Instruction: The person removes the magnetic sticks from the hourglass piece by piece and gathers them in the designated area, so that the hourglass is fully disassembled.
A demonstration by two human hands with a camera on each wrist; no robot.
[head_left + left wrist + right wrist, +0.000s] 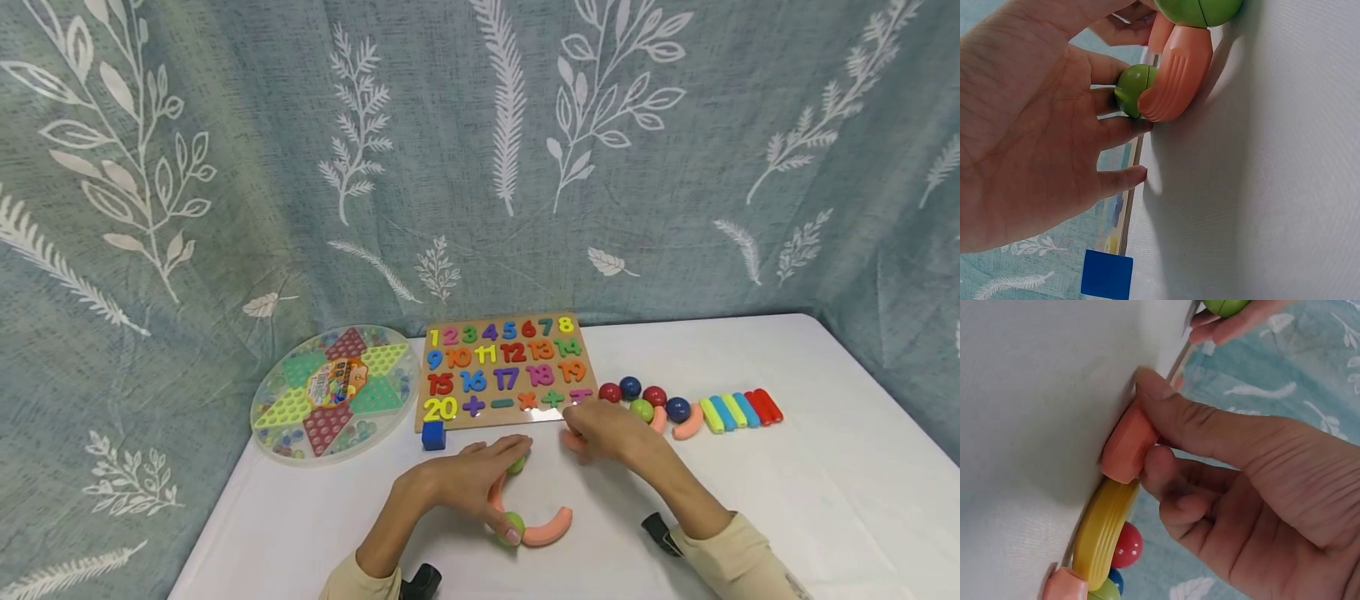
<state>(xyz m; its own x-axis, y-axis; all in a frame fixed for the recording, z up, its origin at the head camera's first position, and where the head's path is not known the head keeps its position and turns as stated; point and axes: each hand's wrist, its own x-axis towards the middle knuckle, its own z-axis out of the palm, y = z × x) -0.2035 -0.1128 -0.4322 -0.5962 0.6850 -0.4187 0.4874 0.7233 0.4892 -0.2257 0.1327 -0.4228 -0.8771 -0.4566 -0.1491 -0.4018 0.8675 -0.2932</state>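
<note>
My left hand (468,483) spans linked toy pieces, its thumb on the nearer green ball (510,529) and its fingertips at the farther green ball (516,467). Between the two balls runs a salmon curved rod (1182,75), partly covered by the hand in the head view. Another salmon curved rod (549,529) extends rightward from the nearer ball. With thumb and curled fingers, my right hand (611,429) pinches a separate salmon curved rod (1125,447). Beside that rod lies a yellow curved rod (1100,537), seen in the right wrist view.
A number board (487,410) lies behind the hands, a blue cube (433,435) at its near left corner. The round marble-game case (258,392) is at left. To the right are red balls (654,396), blue balls (678,409), a salmon rod (688,423) and several short straight rods (738,410).
</note>
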